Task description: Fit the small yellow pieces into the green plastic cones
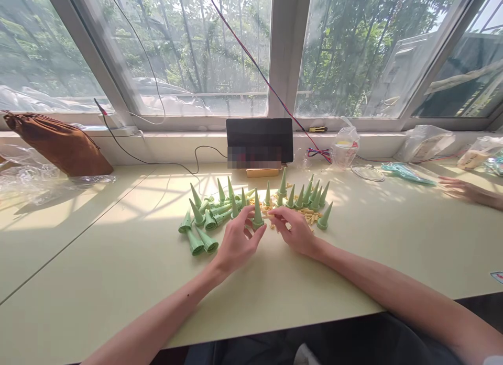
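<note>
My left hand point(239, 238) has its fingers and thumb closed around the base of an upright green plastic cone point(257, 210). My right hand point(295, 230) is pinched just right of that cone, with what looks like a small tan peg point(266, 214) at the fingertips, partly hidden. Behind and beside the hands lie many loose tan pegs point(311, 216). Several green cones point(305, 195) stand upright at the right, and one more cone point(325, 217) stands apart near my right wrist. To the left, other cones point(195, 243) lie on their sides, hollow ends toward me.
A black screen point(260, 137) leans at the window wall, a small cardboard box point(262, 173) before it. A brown drawstring bag point(63, 145) and clear plastic film point(23, 181) are at far left. Plastic bags, a teal bundle point(408, 174) and another person's hand point(458, 188) are at right.
</note>
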`<state>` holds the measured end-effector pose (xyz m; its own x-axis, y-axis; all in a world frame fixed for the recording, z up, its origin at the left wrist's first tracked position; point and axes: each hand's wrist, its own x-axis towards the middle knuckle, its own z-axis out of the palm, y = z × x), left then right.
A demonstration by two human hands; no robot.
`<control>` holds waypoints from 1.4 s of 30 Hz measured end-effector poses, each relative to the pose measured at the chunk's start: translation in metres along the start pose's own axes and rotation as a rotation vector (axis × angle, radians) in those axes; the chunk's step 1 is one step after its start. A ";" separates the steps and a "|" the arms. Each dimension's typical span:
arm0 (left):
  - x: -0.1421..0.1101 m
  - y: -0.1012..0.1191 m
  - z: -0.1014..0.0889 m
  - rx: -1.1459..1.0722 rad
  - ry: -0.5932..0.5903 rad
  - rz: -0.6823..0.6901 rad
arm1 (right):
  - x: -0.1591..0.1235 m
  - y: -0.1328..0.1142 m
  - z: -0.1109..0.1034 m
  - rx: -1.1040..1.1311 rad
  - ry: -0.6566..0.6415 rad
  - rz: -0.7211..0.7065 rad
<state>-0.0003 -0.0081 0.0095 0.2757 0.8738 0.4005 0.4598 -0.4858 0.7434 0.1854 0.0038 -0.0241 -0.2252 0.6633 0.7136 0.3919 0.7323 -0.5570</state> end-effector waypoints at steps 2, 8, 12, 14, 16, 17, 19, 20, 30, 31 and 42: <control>0.000 0.001 0.000 -0.002 0.007 0.004 | 0.000 0.000 0.000 -0.006 0.002 0.008; -0.001 0.002 0.000 -0.035 0.017 0.000 | 0.000 -0.002 0.000 -0.015 0.010 0.018; -0.001 0.002 0.000 -0.045 0.011 0.016 | 0.001 -0.003 -0.001 -0.043 0.003 0.007; -0.001 0.001 0.000 -0.041 0.006 0.027 | 0.001 -0.003 -0.002 -0.058 0.003 0.001; -0.001 0.000 0.001 -0.031 0.005 0.041 | 0.001 -0.003 -0.002 -0.073 0.005 0.000; -0.002 0.000 0.001 -0.025 0.005 0.049 | 0.001 -0.003 -0.002 -0.078 0.003 0.002; -0.002 -0.001 0.001 -0.015 0.004 0.067 | 0.001 -0.002 -0.002 -0.082 -0.009 0.008; -0.002 -0.001 0.001 -0.012 0.000 0.074 | 0.001 -0.001 -0.002 -0.082 -0.018 0.012; -0.001 -0.001 0.001 -0.017 -0.011 0.073 | 0.001 -0.004 -0.002 -0.087 -0.083 -0.016; -0.001 0.000 0.001 -0.021 -0.014 0.080 | 0.001 -0.004 -0.003 -0.087 -0.091 -0.019; -0.002 -0.001 0.001 0.006 -0.013 0.110 | 0.000 0.000 0.000 -0.119 -0.093 -0.013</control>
<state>-0.0008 -0.0093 0.0080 0.3355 0.8151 0.4724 0.4315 -0.5787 0.6920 0.1858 0.0041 -0.0238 -0.3104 0.6694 0.6750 0.4900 0.7211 -0.4898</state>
